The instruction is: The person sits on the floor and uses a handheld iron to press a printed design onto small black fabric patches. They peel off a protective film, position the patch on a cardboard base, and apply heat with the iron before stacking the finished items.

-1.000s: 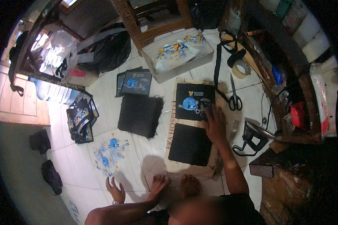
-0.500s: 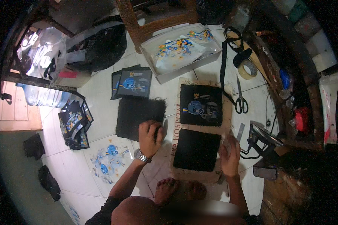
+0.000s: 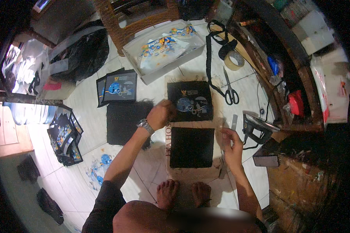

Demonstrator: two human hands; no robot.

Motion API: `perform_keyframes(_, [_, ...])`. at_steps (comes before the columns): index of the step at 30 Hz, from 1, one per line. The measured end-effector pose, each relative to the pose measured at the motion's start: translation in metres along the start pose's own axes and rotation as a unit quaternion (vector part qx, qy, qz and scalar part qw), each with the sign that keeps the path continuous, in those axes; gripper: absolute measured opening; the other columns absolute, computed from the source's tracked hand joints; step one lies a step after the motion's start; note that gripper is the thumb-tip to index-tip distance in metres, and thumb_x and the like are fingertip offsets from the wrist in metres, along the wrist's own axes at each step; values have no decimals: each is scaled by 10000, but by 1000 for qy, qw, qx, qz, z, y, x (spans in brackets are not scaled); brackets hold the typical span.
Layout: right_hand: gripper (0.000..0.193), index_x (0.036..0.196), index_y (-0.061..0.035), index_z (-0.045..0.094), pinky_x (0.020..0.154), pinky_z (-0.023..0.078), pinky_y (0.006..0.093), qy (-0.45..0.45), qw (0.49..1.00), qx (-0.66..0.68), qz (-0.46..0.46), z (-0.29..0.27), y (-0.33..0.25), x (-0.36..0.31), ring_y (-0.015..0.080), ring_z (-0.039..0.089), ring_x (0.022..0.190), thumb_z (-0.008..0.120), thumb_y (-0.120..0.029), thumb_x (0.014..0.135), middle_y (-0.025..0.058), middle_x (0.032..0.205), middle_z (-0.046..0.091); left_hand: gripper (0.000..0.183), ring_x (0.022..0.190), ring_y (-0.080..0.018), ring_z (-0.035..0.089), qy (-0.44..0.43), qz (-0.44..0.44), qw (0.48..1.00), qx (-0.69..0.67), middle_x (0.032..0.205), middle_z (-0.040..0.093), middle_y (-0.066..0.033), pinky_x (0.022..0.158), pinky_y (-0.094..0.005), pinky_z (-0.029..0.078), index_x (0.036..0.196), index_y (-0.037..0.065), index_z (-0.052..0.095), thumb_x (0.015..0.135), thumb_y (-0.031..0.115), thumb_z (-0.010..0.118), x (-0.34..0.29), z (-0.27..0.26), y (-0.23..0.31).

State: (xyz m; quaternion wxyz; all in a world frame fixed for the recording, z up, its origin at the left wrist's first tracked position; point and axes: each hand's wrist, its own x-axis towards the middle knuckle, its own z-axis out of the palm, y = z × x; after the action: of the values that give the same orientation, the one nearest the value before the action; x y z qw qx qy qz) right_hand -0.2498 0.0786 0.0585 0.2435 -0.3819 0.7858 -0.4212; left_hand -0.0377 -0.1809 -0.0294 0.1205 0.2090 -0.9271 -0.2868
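Observation:
My left hand [image 3: 162,115], a metal watch on its wrist, is closed at the left edge of a black cloth square [image 3: 189,101] printed with a blue and white design. What its fingers pinch, if anything, is hidden. Below that square lies a plain black cloth square [image 3: 191,147]; both rest on a sheet of brown cardboard [image 3: 169,173]. Just right of the plain square, my right hand [image 3: 232,144] has its thumb and fingers apart, near the cardboard's edge. Left of my left hand is another black cloth piece [image 3: 124,122] with frayed edges.
Printed squares [image 3: 125,83] lie at the upper left, and a heap of printed pieces [image 3: 66,134] farther left. A white box [image 3: 159,66] holds printed sheets. To the right are scissors [image 3: 231,91], a tape roll [image 3: 234,61], black strap [image 3: 209,58] and an iron [image 3: 258,128].
My left hand has moved from the frayed black piece up and right to the printed square, and its fingers have closed. My right hand has shifted slightly upward. The whole view has shifted.

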Motion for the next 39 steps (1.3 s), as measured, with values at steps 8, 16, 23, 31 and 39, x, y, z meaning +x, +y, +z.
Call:
perform_keyframes(8, [244,1080,32,651,803,515,316,-55,996,-58,-40,-1,16,21,169,669,876,550,-187,1039,107,928,717,97,816,-296,640,22,-28,981,-189,982,659,-147,732,-370,529,888,16,724,844,103,721,16,-26,-7])
perform_keyframes(16, [266,1043,31,645,807,533,416,-43,996,-72,-32,33,67,109,331,695,894,544,-214,1015,185,940,714,124,895,-306,608,58,-21,998,-7,910,695,-167,778,-408,494,879,51,759,831,113,663,61,-75,33])
perform_keyframes(23, [243,1051,37,644,807,522,461,0,995,-104,-5,59,62,120,408,684,913,539,-175,995,232,936,705,167,802,-321,694,-45,-107,989,-95,890,720,-175,758,-399,533,948,26,736,893,158,650,49,-55,23])
perform_keyframes(31, [254,1111,-10,668,866,503,446,-65,992,-110,-16,47,53,116,315,644,964,603,-215,976,194,1042,668,250,741,-221,666,102,-161,976,-103,846,715,-163,713,-343,512,1087,-9,680,984,208,610,48,-82,66])
perform_keyframes(39, [343,1152,-37,675,1010,419,485,-71,887,-204,-407,96,46,106,318,538,1171,731,-220,867,129,1191,612,233,707,-178,659,124,-178,973,-79,783,707,-130,659,-336,496,1085,8,696,986,198,605,73,-78,81])
